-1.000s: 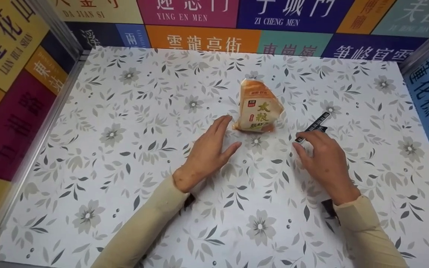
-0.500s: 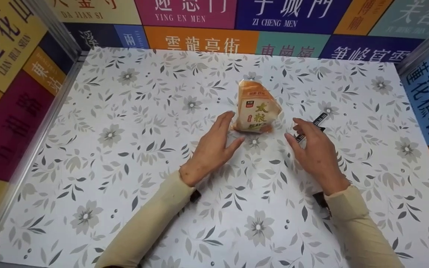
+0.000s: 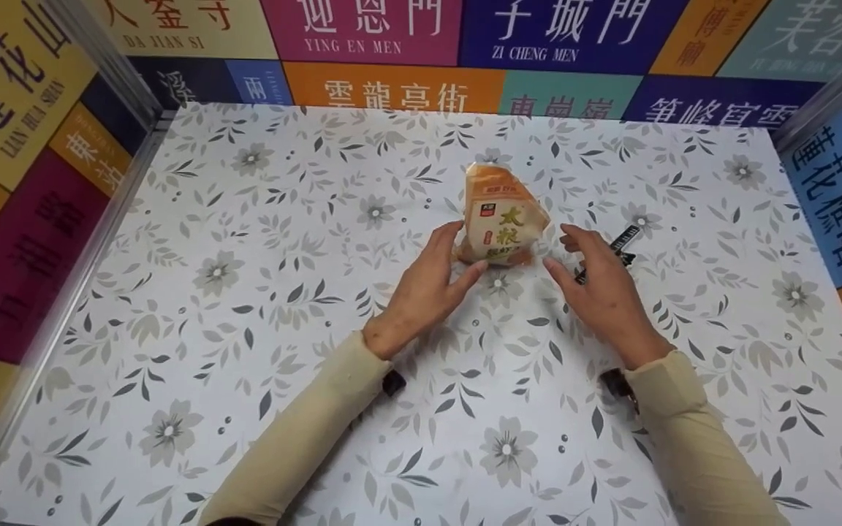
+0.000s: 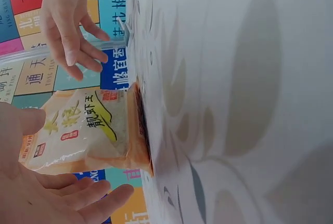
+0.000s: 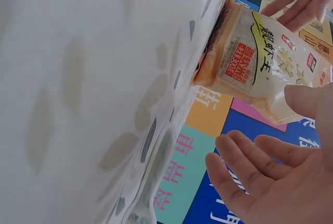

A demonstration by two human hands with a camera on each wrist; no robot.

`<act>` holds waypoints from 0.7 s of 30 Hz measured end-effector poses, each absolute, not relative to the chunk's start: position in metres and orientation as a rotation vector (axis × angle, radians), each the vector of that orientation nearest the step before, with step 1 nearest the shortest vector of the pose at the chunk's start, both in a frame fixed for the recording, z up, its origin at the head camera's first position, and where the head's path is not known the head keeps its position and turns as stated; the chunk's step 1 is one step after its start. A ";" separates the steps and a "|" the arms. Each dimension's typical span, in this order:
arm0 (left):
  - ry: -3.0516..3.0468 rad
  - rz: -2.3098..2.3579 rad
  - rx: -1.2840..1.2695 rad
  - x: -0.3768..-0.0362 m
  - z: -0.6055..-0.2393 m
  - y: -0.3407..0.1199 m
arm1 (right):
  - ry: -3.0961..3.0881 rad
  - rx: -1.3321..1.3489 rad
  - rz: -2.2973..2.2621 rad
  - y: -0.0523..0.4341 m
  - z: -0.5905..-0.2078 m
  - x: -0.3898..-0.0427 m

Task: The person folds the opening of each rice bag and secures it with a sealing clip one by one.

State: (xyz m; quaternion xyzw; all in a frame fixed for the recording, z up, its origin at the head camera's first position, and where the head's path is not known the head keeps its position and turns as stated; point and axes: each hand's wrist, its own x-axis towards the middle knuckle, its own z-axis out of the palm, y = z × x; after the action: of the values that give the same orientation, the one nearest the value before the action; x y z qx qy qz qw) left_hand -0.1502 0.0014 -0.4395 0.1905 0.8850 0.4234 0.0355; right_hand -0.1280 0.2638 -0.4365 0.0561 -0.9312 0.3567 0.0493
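A bag of rice [image 3: 503,223] with orange edges and printed characters stands upright on the table. My left hand [image 3: 428,281] is at its left side, fingers loosely extended along the edge and thumb close to the lower front. To the right, my right hand [image 3: 600,292] faces the bag with a small gap, fingers relaxed and parted. Beyond that hand lies a narrow black strip with white marks [image 3: 624,239], partly hidden by it. Both wrist views show the bag [image 4: 99,130] between the two hands, and the right palm [image 5: 291,182] holds nothing.
A white tablecloth [image 3: 304,431] with grey flowers and leaves covers the table. Panels with large characters [image 3: 392,88] rise along the back and both sides, with a metal frame post [image 3: 118,69] at the back left corner. A pale narrow curved object [image 5: 152,177] lies near the right hand.
The right hand has moved left, away from the black strip and closer to the bag. My left hand has shifted slightly toward the bag, which stays standing in place.
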 end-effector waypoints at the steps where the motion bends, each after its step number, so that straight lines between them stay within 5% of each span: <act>1: 2.709 1.316 0.580 -0.150 -0.440 0.002 | -2.832 0.179 1.105 0.264 -0.437 -0.129; 21: 2.656 1.466 0.493 -0.155 -0.446 0.006 | -2.801 0.278 1.379 0.250 -0.441 -0.145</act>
State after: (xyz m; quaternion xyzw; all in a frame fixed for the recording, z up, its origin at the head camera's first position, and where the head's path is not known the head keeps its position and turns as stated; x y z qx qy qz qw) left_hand -0.1546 0.0059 -0.4459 0.1604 0.8636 0.4768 0.0341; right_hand -0.1451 0.2502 -0.4414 0.0886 -0.8936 0.4400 0.0037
